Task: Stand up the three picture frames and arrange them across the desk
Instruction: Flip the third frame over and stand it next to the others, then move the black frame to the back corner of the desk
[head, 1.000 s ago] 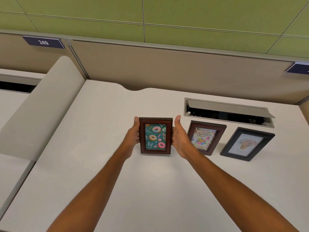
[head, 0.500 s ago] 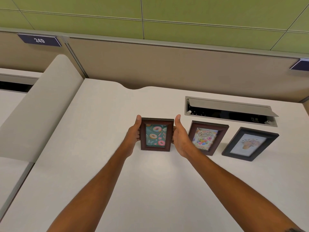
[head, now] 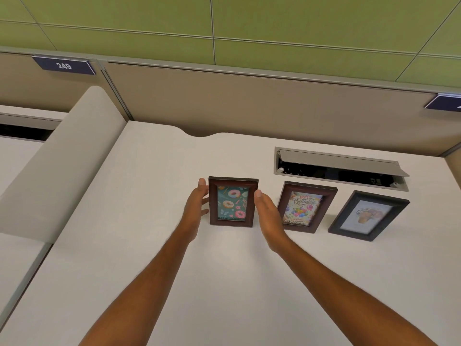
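Three picture frames stand in a row on the white desk (head: 149, 245). The brown donut frame (head: 233, 201) is upright at the middle, the brown birthday frame (head: 306, 207) to its right, the black flower frame (head: 368, 216) furthest right. My left hand (head: 195, 208) is just left of the donut frame, fingers spread, a small gap between them and the frame's edge. On the frame's right side my right hand (head: 268, 216) has its fingers apart, with the thumb tip near the frame's right edge.
An open cable tray (head: 341, 168) with a raised grey lid is set into the desk behind the two right frames. A beige partition wall (head: 249, 106) runs along the back. A rounded side divider (head: 62, 158) borders the desk's left side.
Both hands held the donut frame by its sides before; now it rests on the desk and the hands have opened and drawn slightly away from it.
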